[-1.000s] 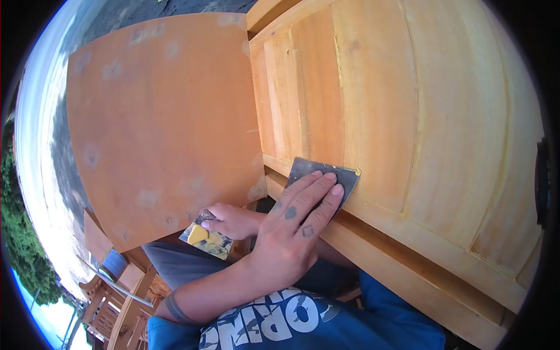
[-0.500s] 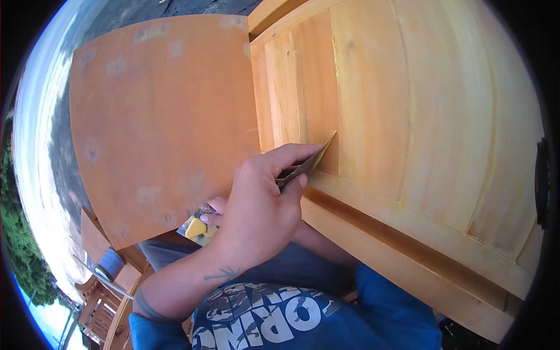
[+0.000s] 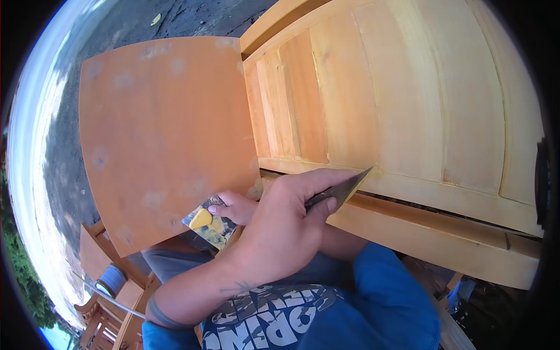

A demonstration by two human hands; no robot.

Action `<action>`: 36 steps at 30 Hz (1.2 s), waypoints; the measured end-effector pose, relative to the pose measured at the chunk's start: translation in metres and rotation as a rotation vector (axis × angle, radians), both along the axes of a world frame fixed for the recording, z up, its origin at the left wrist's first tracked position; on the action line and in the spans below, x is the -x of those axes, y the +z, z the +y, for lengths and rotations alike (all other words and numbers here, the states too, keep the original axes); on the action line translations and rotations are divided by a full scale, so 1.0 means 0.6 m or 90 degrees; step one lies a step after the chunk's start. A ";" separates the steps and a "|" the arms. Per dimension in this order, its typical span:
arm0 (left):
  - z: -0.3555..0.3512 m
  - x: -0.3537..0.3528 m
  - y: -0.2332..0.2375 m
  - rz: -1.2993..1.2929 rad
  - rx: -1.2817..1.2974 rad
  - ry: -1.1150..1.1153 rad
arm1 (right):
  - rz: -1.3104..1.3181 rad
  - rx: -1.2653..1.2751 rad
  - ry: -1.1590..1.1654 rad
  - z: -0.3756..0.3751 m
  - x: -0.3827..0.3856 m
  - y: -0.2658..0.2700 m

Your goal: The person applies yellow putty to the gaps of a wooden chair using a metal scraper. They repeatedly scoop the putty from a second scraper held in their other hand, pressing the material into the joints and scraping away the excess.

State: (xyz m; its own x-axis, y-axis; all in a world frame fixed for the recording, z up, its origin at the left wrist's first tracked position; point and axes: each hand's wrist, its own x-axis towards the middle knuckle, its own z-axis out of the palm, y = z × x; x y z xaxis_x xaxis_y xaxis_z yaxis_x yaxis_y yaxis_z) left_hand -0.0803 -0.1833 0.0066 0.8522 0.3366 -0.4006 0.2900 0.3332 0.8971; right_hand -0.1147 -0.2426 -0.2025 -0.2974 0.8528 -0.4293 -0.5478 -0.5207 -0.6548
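My left hand (image 3: 289, 224) is closed on a thin, dark putty scraper (image 3: 344, 189), with the thumb below and the fingers above. The scraper's pointed corner is right at the lower rail of a pale wooden panel (image 3: 408, 105), by the lower end of a groove between boards. Crossing under the left arm, my right hand (image 3: 236, 208) holds a flat putty plate (image 3: 214, 234). A thick yellow lump of putty (image 3: 201, 219) and smears lie on it. Yellowish filler lines run along the panel's grooves.
An orange-brown board (image 3: 169, 134) with greyish filler spots stands left of the panel. A wooden ledge (image 3: 431, 233) runs along the panel's lower side. A blue roll (image 3: 111, 280) and wooden furniture (image 3: 96, 318) are at lower left. Dark ground (image 3: 192, 20) shows beyond.
My left hand has moved right with the scraper, from one groove to the lower end of another. The view has shifted, and more of the right hand and putty plate shows.
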 end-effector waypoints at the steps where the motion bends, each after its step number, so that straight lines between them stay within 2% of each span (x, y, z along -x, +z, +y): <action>1: 0.018 0.013 0.003 0.022 0.134 0.069 | -0.010 -0.002 -0.055 -0.006 -0.010 0.015; 3: 0.050 0.064 0.004 -0.008 0.368 0.237 | -0.022 -0.019 -0.171 -0.014 -0.034 0.049; 6: 0.070 0.153 0.024 -0.102 0.345 0.371 | 0.017 -0.002 -0.308 -0.024 -0.033 0.099; 9: 0.066 0.251 0.062 -0.213 0.051 0.478 | 0.140 0.011 -0.336 -0.045 -0.058 0.107; 10: 0.057 0.283 0.062 -0.197 -0.127 0.516 | 0.150 0.014 -0.383 -0.045 -0.057 0.129; 11: 0.049 0.313 0.051 -0.148 -0.351 0.498 | 0.153 0.017 -0.433 -0.045 -0.059 0.157; 13: 0.028 0.332 0.042 -0.049 -0.630 0.353 | 0.151 -0.001 -0.471 -0.046 -0.054 0.195; 15: 0.001 0.323 0.027 -0.095 -0.665 0.262 | 0.154 -0.019 -0.495 -0.040 -0.044 0.233; 17: -0.025 0.315 0.008 -0.198 -0.694 0.267 | 0.134 -0.035 -0.497 -0.038 -0.032 0.251; 19: -0.039 0.313 -0.019 -0.228 -0.714 0.216 | 0.111 -0.046 -0.501 -0.040 -0.018 0.266; 25: -0.027 0.333 -0.079 -0.139 -0.718 0.133 | 0.069 -0.084 -0.509 -0.058 -0.034 0.308; 26: -0.022 0.343 -0.073 -0.062 -0.769 0.019 | 0.079 -0.071 -0.516 -0.063 -0.037 0.311; 29: -0.003 0.352 -0.062 -0.047 -0.694 0.081 | -0.026 -0.088 -0.525 -0.070 -0.043 0.331; 30: 0.011 0.351 -0.031 -0.029 -0.688 0.085 | -0.069 -0.096 -0.512 -0.074 -0.049 0.324; 33: 0.031 0.327 0.070 0.061 -0.844 -0.131 | -0.177 -0.104 -0.477 -0.089 -0.052 0.294; 36: 0.028 0.293 0.100 0.151 -0.917 -0.230 | -0.238 -0.113 -0.469 -0.081 -0.040 0.294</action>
